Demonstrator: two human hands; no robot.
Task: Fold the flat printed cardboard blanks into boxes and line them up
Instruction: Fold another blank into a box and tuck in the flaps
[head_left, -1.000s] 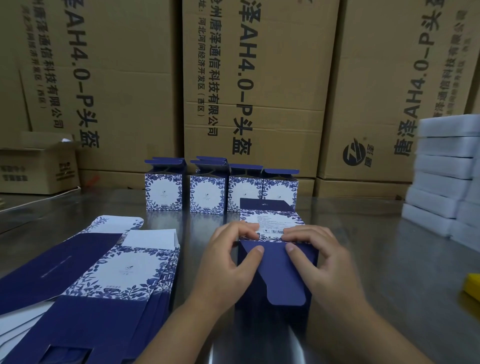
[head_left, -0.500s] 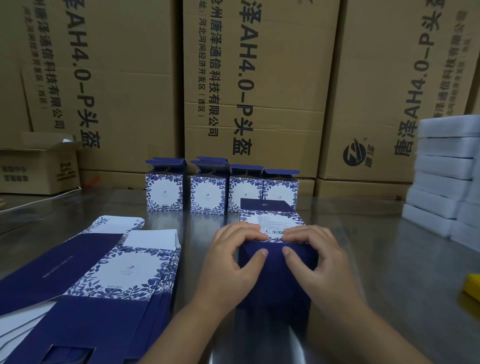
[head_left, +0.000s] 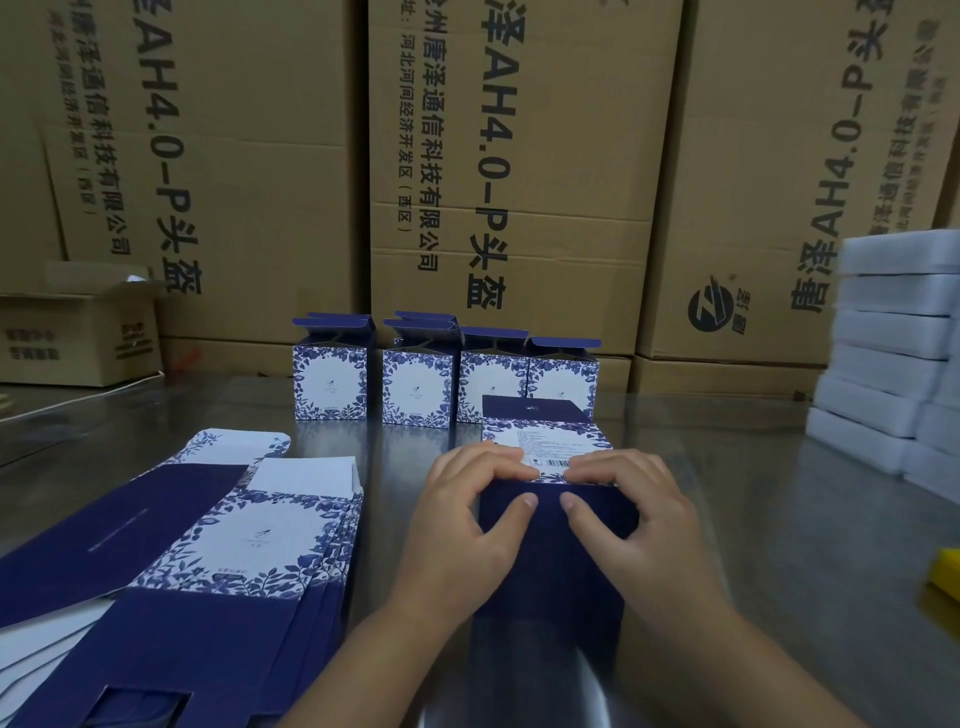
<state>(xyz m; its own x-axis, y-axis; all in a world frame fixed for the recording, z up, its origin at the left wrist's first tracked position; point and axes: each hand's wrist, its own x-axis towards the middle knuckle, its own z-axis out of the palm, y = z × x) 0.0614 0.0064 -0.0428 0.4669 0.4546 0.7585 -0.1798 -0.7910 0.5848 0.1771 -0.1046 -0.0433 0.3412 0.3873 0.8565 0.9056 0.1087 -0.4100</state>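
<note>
A navy and white floral box (head_left: 550, 556) lies on its side on the steel table, its closed navy end toward me and a barcode label on top. My left hand (head_left: 467, 525) grips its left edge, fingers curled over the top and thumb pressed on the navy end. My right hand (head_left: 639, 519) grips the right edge the same way. A row of folded boxes (head_left: 441, 384) stands behind with top flaps up. A stack of flat blanks (head_left: 208, 561) lies at the left.
Large brown cartons (head_left: 519, 182) wall off the back of the steel table (head_left: 779, 545). A small open carton (head_left: 78, 338) sits far left. Stacked white trays (head_left: 893, 353) stand at the right, with a yellow object (head_left: 948, 571) at the right edge.
The navy end flap that pointed toward me has been folded flat and tucked into the box. Both thumbs have moved up onto the closed end; the box stays in place.
</note>
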